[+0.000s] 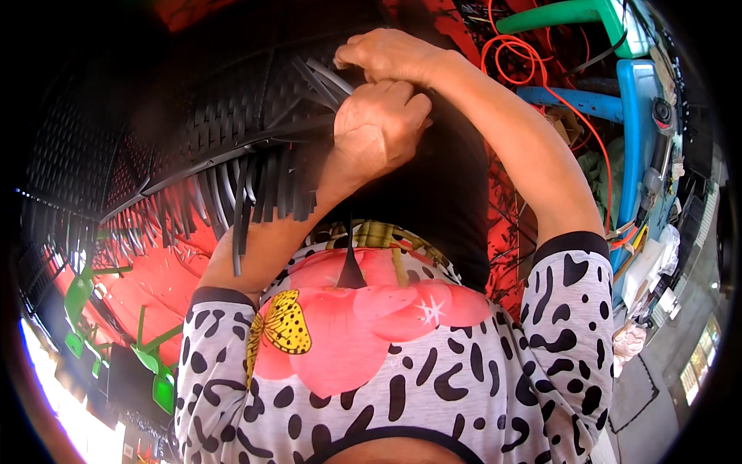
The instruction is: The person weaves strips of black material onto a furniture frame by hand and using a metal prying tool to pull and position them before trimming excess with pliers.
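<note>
A black woven wicker panel (216,116) with a bent frame edge lies to the left of my hands. Loose flat black strips (270,185) hang in a fringe from that edge. My left hand (375,127) is closed in a fist at the panel's right end, where a few cut strips (318,81) stick up against its knuckles. Just beyond it, my right hand (394,58) is closed too, its fingertips pinched together beside the strip ends. What either hand grips is hidden by the fingers.
On the right stand a green plastic stool (556,15) and a blue one (634,139), with a power tool (657,162) on the blue one. A red hose (545,73) loops down past them. Red sheeting (154,286) with black scraps covers the floor.
</note>
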A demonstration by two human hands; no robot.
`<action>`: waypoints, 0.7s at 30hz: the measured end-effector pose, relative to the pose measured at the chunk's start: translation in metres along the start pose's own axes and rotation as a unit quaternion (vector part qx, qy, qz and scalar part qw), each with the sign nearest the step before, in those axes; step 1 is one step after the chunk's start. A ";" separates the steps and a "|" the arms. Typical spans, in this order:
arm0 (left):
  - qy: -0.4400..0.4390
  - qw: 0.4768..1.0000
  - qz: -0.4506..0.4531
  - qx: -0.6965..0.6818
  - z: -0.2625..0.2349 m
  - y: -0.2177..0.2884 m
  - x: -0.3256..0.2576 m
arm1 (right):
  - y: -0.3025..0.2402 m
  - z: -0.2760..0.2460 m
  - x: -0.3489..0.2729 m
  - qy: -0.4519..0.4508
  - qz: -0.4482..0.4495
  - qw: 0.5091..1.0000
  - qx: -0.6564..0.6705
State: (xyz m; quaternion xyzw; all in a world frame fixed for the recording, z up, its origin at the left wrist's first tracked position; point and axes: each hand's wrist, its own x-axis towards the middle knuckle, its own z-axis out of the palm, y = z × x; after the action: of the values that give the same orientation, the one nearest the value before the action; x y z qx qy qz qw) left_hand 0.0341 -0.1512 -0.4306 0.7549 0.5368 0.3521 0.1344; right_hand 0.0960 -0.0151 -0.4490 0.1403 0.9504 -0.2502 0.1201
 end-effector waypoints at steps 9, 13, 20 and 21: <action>0.006 1.000 0.013 -0.005 -0.003 0.001 0.006 | 0.050 -0.042 -0.149 0.025 0.312 0.938 -0.150; 0.011 1.000 0.017 -0.014 -0.001 -0.005 0.002 | -0.009 -0.003 -0.157 0.311 0.247 0.838 0.374; 0.014 0.999 0.023 -0.017 0.000 -0.003 0.002 | -0.064 0.025 -0.121 0.432 0.217 0.681 0.549; 0.015 0.999 0.022 -0.017 0.000 -0.003 0.002 | -0.064 0.025 -0.120 0.431 0.217 0.682 0.549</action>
State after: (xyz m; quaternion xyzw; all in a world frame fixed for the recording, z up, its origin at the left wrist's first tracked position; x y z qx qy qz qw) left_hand 0.0323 -0.1480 -0.4316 0.7586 0.5159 0.3756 0.1315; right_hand 0.1910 -0.1056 -0.4060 0.4759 0.5324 -0.6060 -0.3505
